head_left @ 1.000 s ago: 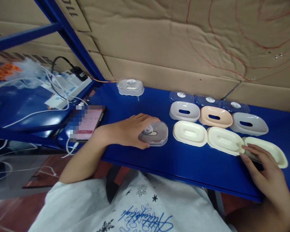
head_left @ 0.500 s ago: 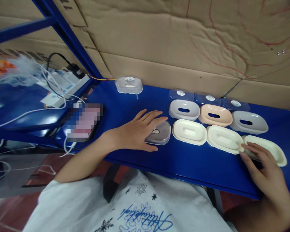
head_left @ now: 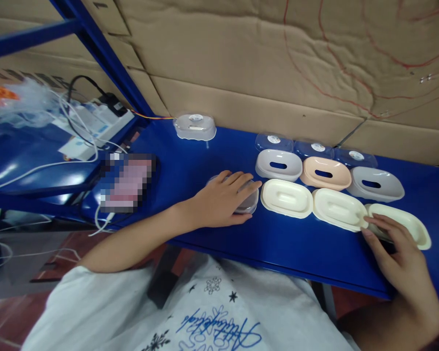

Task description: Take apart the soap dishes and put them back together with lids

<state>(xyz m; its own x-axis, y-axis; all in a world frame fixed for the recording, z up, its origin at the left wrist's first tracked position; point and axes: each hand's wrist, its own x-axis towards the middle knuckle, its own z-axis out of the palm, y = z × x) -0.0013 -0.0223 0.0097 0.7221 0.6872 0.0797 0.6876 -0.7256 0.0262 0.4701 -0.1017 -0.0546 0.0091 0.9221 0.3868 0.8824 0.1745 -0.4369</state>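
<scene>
Left hand [head_left: 219, 202]: spread over lidded dish [head_left: 251, 200]; best pressed evenly. Right hand [head_left: 404, 253]: half-curled at cream tray [head_left: 417, 228], grip unclear.

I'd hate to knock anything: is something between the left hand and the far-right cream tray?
Yes: the left cream tray and middle cream tray lie between the left hand and the far-right cream tray.

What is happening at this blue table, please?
A person has the left hand spread over a clear-covered dish. The right hand has its fingers where the middle cream tray meets the right cream tray; whether they grip is unclear. Behind the cream row stand three slotted dishes, then three clear lids. Another covered dish stands back left.
</scene>
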